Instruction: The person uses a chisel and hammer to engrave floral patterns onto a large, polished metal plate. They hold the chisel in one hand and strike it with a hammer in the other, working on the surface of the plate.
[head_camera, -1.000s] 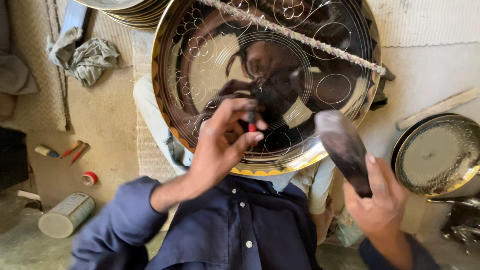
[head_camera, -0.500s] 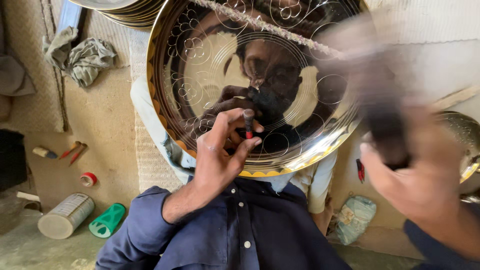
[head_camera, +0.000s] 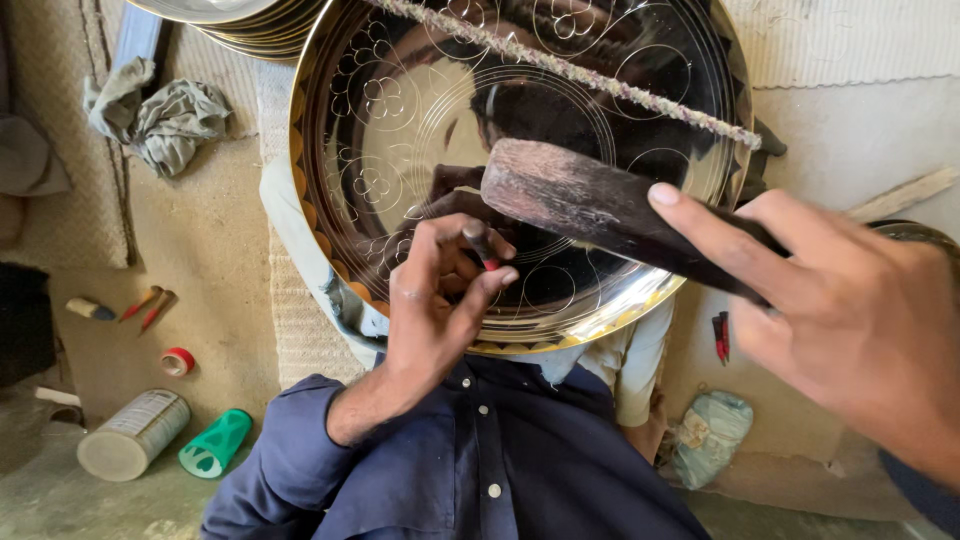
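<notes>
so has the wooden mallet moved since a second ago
Yes. The wooden mallet in the right hand has swung up and left: it was below the engraved metal tray's lower right rim, and now its head lies over the tray's centre.

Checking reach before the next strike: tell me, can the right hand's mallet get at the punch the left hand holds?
Probably yes: the mallet in the right hand hangs beside the punch pinched by the left hand, nothing between.
</notes>
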